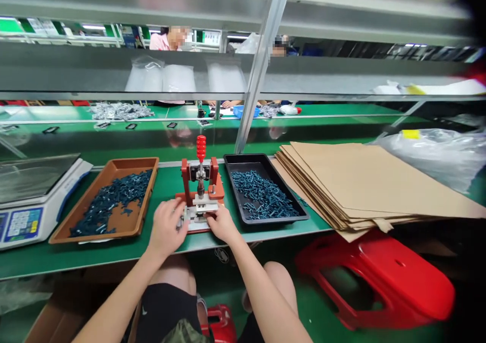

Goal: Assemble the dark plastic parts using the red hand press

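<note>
A small hand-operated toggle press with a red grip and an orange-red frame stands at the table's front edge. My left hand curls its fingers at the left side of the press's metal fixture; whatever they hold is hidden. On the fixture's right side, my right hand has its thumb and fingers closed together, and any small part between them cannot be made out. To the left, a brown tray contains many small dark blue pieces. A black tray on the right holds many thin dark teal pieces.
A digital scale stands far left. Stacked brown cardboard sheets overhang the table at right, beside a clear plastic bag. Below them is a red stool. A metal post and shelf rise behind; people sit beyond.
</note>
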Motion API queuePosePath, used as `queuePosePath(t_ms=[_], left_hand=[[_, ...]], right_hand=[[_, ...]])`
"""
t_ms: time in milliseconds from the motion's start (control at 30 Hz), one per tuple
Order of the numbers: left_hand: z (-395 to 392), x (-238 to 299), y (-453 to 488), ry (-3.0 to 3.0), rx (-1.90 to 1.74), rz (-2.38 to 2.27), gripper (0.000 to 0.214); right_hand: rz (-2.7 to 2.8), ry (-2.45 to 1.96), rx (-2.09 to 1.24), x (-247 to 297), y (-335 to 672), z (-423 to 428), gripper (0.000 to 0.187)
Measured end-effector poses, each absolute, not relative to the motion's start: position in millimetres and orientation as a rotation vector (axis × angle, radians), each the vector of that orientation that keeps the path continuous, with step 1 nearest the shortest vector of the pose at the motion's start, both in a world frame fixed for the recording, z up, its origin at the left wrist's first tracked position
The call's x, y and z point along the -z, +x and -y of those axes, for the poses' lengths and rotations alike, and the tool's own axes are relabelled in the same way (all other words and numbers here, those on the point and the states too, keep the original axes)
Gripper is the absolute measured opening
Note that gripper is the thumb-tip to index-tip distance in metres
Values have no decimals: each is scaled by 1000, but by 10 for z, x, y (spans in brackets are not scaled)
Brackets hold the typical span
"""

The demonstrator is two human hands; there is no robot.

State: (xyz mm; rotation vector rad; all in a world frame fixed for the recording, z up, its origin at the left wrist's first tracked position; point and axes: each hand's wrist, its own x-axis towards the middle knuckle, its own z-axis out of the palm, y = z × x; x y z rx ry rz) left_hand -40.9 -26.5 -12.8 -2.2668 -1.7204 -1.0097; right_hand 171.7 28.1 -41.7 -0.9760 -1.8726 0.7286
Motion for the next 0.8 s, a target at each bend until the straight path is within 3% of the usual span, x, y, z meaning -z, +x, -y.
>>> queuePosePath(t_ms=[133, 367, 500, 633, 800], left_hand=[[161, 209, -541, -1871, 1482, 2049, 58], [86, 232, -210, -2325, 878, 1957, 89], [82, 152, -322, -2527, 819, 1916, 77], [-87, -164, -343, -2328, 1266, 1902, 65], [-365, -1040, 86, -2190, 1868, 1584, 71]], right_hand=[[1864, -991, -721, 387, 1715, -272, 31], [1711, -1024, -916, 375, 1741, -341, 30], [1697, -1103, -1024, 380, 1754, -409, 29], [1730, -1113, -1045, 392, 1760, -440, 22], [1735, -1123, -1014, 443, 1749, -456, 21]])
